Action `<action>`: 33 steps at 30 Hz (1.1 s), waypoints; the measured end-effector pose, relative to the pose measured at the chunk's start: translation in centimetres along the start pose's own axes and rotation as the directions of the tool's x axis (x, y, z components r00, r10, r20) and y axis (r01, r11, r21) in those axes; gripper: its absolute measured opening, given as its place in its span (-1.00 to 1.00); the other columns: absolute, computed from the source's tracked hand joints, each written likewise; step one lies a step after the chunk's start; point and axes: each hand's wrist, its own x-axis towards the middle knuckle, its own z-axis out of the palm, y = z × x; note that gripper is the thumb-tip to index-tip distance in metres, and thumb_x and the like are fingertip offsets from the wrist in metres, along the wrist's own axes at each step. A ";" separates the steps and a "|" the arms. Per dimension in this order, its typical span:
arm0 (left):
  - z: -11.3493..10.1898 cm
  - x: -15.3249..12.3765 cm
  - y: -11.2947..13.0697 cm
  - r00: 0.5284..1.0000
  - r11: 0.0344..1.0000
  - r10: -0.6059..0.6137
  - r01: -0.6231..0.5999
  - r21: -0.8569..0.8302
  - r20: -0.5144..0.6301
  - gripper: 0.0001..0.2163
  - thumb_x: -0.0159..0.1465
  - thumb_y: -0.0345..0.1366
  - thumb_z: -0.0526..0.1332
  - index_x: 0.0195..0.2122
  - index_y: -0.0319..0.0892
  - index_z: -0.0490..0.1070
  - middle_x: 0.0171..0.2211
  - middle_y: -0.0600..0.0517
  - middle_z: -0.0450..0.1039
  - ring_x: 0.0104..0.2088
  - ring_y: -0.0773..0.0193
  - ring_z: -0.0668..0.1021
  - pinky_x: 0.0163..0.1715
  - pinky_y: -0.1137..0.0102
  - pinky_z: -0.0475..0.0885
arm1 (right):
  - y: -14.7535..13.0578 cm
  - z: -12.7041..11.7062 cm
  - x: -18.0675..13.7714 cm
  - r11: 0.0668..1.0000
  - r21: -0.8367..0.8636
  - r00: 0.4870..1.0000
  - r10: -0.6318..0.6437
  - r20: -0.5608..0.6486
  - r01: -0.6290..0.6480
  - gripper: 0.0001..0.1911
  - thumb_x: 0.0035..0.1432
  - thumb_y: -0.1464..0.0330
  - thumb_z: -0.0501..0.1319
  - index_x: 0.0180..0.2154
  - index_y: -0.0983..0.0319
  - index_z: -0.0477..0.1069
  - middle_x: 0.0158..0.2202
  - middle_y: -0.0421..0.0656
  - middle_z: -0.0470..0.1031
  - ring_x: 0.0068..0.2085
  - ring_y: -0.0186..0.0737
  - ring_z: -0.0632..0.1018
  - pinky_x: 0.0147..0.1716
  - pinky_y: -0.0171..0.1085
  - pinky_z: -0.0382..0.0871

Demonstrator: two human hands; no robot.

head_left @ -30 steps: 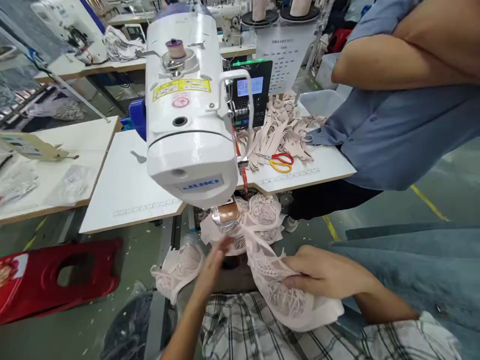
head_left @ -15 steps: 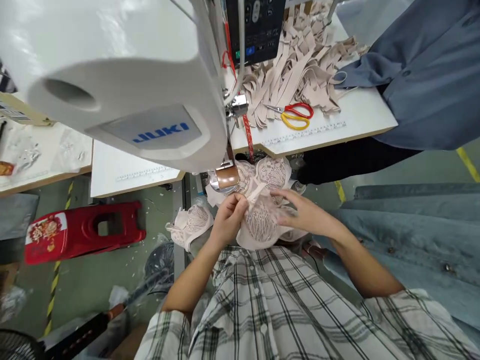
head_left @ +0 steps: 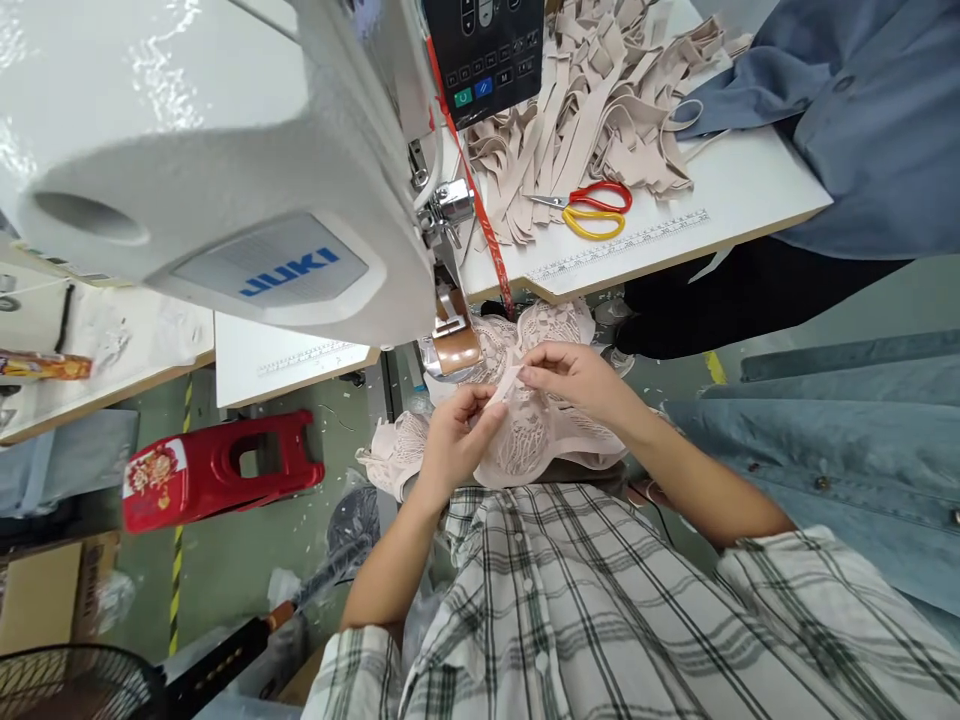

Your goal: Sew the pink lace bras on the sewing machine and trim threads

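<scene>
A pale pink lace bra (head_left: 521, 440) lies over my lap, just in front of the sewing machine's metal arm end. My left hand (head_left: 459, 440) pinches a short pale fabric strap (head_left: 508, 383) by its lower end, thumb against fingers. At the strap's upper end my right hand (head_left: 574, 382) is closed too, with thumb and forefinger on it. More lace cups (head_left: 555, 325) show behind the hands. Another lace bra piece (head_left: 397, 450) hangs left of my left wrist. Where the strap joins the bra is hidden by my fingers.
A white JUKI sewing machine (head_left: 292, 270) looms at upper left, its control panel (head_left: 491, 85) beside it. Red-and-yellow scissors (head_left: 600, 212) and a heap of beige strips (head_left: 592, 110) lie on the table (head_left: 780, 190). A person's blue sleeve (head_left: 757, 90) is at right; a red stool (head_left: 225, 465) stands left.
My right hand, earlier held apart with spread fingers, has come left and closed on the strap's upper end. My left hand keeps its pinch. The view has shifted slightly.
</scene>
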 end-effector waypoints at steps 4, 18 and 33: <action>0.9 0.6 0.8 0.998 0.997 0.043 -0.040 0.065 -0.039 -0.69 0.26 0.02 0.25 -0.40 -0.13 0.47 -0.53 0.08 0.40 -0.52 0.32 0.38 -0.49 0.41 0.28 | -0.2 -0.3 -0.4 1.000 0.000 1.000 0.005 -0.004 -0.005 -0.76 0.08 0.17 0.32 -0.35 0.22 0.47 -0.42 -0.21 0.48 -0.40 -0.31 0.46 -0.37 -0.29 0.40; 4.4 2.7 2.8 0.947 0.956 0.180 -0.105 0.272 -0.266 -0.73 0.35 -0.10 0.14 -0.46 -0.07 0.37 -0.60 0.12 0.26 -0.52 0.26 0.33 -0.46 0.37 0.25 | -0.8 -1.8 1.2 0.979 0.186 0.987 -0.058 -0.149 0.085 -0.76 -0.07 0.25 0.38 -0.35 0.21 0.48 -0.37 -0.23 0.50 -0.33 -0.32 0.48 -0.29 -0.30 0.36; 7.9 4.2 3.4 0.934 0.979 0.165 -0.116 0.168 -0.316 -0.72 0.31 -0.11 0.15 -0.44 -0.17 0.44 -0.49 0.06 0.43 -0.40 0.26 0.45 -0.37 0.42 0.31 | -0.7 -3.4 1.6 0.919 0.375 0.982 -0.058 -0.182 0.124 -0.73 -0.14 0.22 0.43 -0.41 0.25 0.51 -0.46 -0.27 0.43 -0.44 -0.42 0.36 -0.41 -0.34 0.19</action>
